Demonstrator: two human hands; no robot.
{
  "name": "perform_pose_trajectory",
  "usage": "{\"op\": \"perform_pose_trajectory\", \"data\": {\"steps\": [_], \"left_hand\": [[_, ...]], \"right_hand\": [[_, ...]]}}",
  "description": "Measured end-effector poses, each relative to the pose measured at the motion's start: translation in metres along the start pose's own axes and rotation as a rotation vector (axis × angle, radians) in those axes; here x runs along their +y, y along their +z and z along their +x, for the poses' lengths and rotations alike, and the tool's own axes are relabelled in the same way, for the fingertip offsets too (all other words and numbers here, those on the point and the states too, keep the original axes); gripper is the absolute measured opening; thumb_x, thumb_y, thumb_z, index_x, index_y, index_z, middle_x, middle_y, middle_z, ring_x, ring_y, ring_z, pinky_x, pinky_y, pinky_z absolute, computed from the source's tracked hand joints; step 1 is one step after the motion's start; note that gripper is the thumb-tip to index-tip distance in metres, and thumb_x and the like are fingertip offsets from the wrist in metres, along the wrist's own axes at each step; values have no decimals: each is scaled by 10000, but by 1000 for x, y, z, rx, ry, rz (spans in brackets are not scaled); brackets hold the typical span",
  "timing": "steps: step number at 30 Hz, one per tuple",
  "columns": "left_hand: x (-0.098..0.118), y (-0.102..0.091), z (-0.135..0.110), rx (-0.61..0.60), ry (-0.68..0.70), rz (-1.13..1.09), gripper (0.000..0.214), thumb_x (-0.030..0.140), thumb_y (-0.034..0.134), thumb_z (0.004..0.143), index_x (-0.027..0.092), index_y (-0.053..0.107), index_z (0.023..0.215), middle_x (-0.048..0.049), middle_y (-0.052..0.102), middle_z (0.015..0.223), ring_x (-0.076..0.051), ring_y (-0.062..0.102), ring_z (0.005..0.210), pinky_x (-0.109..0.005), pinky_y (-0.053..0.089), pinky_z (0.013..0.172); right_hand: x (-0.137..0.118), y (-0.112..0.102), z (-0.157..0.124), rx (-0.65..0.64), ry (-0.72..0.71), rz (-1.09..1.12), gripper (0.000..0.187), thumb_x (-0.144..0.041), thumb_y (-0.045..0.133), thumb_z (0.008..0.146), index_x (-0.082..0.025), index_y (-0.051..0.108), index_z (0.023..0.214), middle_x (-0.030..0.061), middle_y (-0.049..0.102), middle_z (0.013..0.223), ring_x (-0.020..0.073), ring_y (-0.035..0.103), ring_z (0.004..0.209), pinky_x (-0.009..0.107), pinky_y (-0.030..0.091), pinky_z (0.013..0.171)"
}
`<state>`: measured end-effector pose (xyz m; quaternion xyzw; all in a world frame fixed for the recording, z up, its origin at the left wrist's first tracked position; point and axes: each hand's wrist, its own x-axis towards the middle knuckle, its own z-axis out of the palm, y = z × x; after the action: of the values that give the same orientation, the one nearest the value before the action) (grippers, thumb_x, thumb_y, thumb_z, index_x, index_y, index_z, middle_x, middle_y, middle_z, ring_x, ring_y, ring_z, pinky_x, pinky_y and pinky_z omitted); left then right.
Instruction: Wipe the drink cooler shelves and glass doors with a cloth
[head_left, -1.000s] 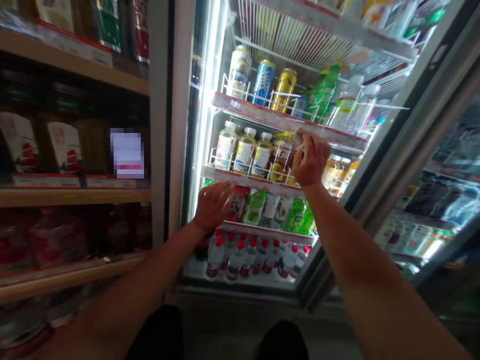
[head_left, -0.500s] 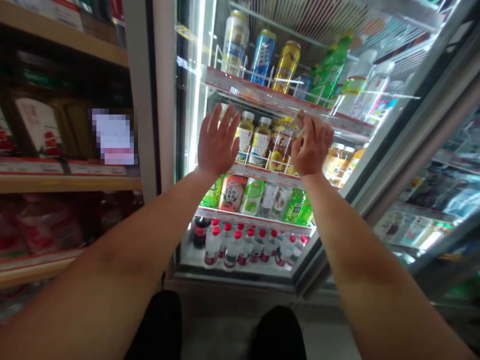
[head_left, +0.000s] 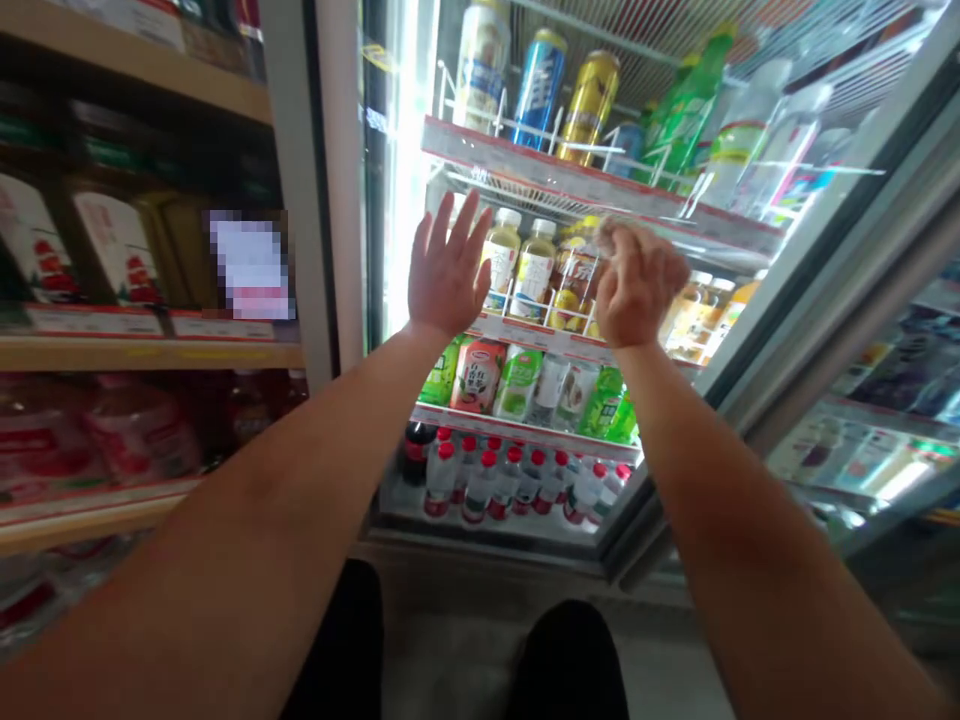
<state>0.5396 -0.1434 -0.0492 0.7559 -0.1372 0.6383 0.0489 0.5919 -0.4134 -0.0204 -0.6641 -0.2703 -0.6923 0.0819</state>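
Observation:
My left hand (head_left: 448, 270) is raised with its fingers spread and palm forward, in front of the lit drinks cooler. It looks flat against the cooler's glass door, though contact is hard to confirm. Level with it on the right, my right hand (head_left: 641, 285) is closed, its fingers bent round a small crumpled greyish cloth (head_left: 609, 232) that shows at the fingertips. Between the hands stand white-capped bottles (head_left: 534, 270) and a brown-and-yellow bottle (head_left: 574, 275) on the middle shelf. My right hand hides part of that row.
Cans (head_left: 538, 88) and green bottles (head_left: 694, 105) fill the upper shelf; cartons (head_left: 478, 375) and red-capped bottles (head_left: 480, 487) stand lower. A metal door frame (head_left: 832, 300) slants along the right. Wooden shelves (head_left: 150, 355) hold goods at left. My knees (head_left: 574, 660) show below.
The view has shifted slightly, so the cooler sits a little further right. My right hand has moved slightly right against the bottles; my left hand stays spread.

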Motion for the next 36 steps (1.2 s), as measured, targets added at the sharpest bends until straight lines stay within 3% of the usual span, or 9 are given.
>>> {"op": "perform_pose_trajectory", "data": {"steps": [3, 8, 13, 15, 21, 27, 29, 33, 36], "left_hand": [[1, -2, -1, 7, 9, 0, 580, 381, 315, 1019, 230, 287, 1579, -18, 224, 1667, -209, 43, 1562, -473, 76, 1297], [0, -2, -1, -30, -24, -39, 587, 449, 294, 1028, 251, 263, 1580, 39, 164, 1677, -165, -20, 1562, -457, 25, 1305], [-1, 1, 0, -58, -44, -36, 593, 470, 265, 1028, 261, 246, 1583, 75, 138, 1678, -128, -71, 1555, -452, 10, 1310], [-1, 0, 0, -60, -39, -24, 598, 470, 265, 1027, 258, 240, 1586, 73, 129, 1680, -131, -68, 1556, -453, 8, 1309], [0, -3, -1, -60, -43, -51, 599, 441, 278, 1022, 260, 241, 1592, 43, 150, 1680, -166, -34, 1562, -473, 17, 1304], [0, -2, 0, -66, -30, 21, 600, 418, 297, 1022, 227, 244, 1588, 33, 151, 1682, -141, -63, 1559, -450, 24, 1306], [-1, -1, 0, -57, -27, 36, 596, 430, 281, 1026, 232, 245, 1587, 40, 161, 1681, -128, -74, 1556, -445, 30, 1306], [-3, 2, -1, -43, -16, 14, 606, 476, 244, 1031, 239, 223, 1588, 71, 125, 1684, -106, -103, 1549, -435, 8, 1305], [-4, 4, 0, -45, -17, 6, 617, 495, 226, 1025, 224, 231, 1579, 81, 121, 1683, -73, -154, 1532, -411, -36, 1299]], "right_hand": [[0, 1, -2, 118, 151, -20, 529, -266, 293, 975, -212, 526, 1447, 147, 568, 1396, 339, 490, 1297, 592, 346, 1063], [-11, -13, -5, -256, -209, 68, 502, -380, 388, 971, -275, 534, 1439, 86, 559, 1440, 320, 473, 1324, 539, 346, 1107], [-15, -11, -4, -76, 89, 11, 527, -336, 253, 1015, -239, 485, 1477, 120, 535, 1436, 323, 467, 1329, 556, 331, 1106], [-15, -11, -5, -53, 121, -11, 533, -330, 248, 1014, -228, 470, 1487, 128, 525, 1445, 327, 456, 1337, 558, 325, 1107], [-17, -16, -12, -384, -252, 69, 520, -384, 413, 967, -311, 481, 1477, 64, 522, 1483, 316, 439, 1357, 528, 323, 1121], [-15, -5, -15, 74, 176, -7, 520, -291, 277, 997, -224, 525, 1450, 124, 552, 1409, 316, 479, 1296, 550, 340, 1094], [-16, -7, -17, 11, 95, 18, 507, -311, 318, 991, -230, 538, 1440, 113, 559, 1410, 313, 475, 1300, 537, 343, 1098], [-21, -13, -21, -326, -187, 75, 499, -356, 399, 971, -296, 531, 1449, 64, 551, 1456, 304, 461, 1336, 514, 330, 1121], [-21, -10, -21, -180, -26, 66, 506, -334, 334, 992, -264, 535, 1451, 91, 558, 1435, 303, 460, 1333, 524, 336, 1110]]}}
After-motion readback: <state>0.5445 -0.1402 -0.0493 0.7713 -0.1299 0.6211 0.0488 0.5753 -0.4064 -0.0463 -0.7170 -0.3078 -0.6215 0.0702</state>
